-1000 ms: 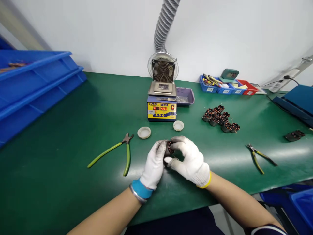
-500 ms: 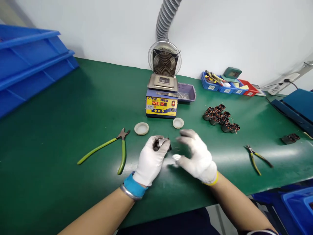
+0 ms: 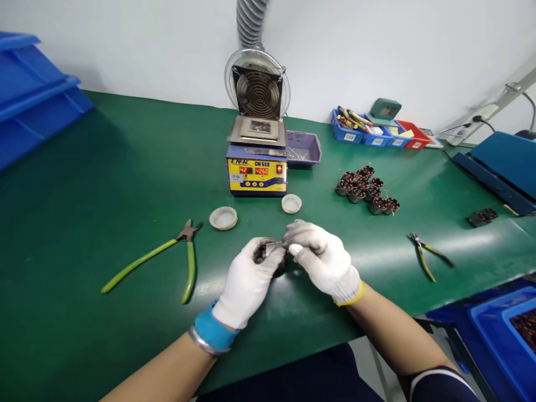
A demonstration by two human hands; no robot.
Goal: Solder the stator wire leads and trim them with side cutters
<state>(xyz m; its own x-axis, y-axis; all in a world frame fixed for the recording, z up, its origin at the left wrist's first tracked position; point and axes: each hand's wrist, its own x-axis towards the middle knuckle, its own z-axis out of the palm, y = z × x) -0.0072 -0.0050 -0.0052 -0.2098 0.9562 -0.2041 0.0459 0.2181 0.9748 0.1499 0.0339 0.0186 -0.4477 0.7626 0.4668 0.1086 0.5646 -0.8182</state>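
Observation:
In the head view my left hand point(image 3: 247, 282), in a white glove with a blue wristband, is closed round a small motor stator point(image 3: 273, 248) with a dark and silvery body. Most of the stator is hidden by the fingers. Close against its right side, my right hand point(image 3: 324, 258), also gloved, has thumb and fingers pinched together. What lies in that pinch is too small and covered to make out. Beyond the hands sit two shallow pale dishes, a larger one point(image 3: 223, 218) and a smaller one point(image 3: 291, 204).
Behind the dishes stands a yellow-fronted solder pot point(image 3: 258, 177), with a fan point(image 3: 259, 95) over it and a purple tray point(image 3: 304, 148) alongside. Green-handled cutters point(image 3: 190, 262) lie left, small pliers point(image 3: 422, 254) right. Several wound stators point(image 3: 357, 194) cluster at right, below the parts bins point(image 3: 377, 137).
My right hand has moved left to the stator, and its spread fingers have come together in a pinch. My left hand keeps its hold. The whole view has shifted slightly.

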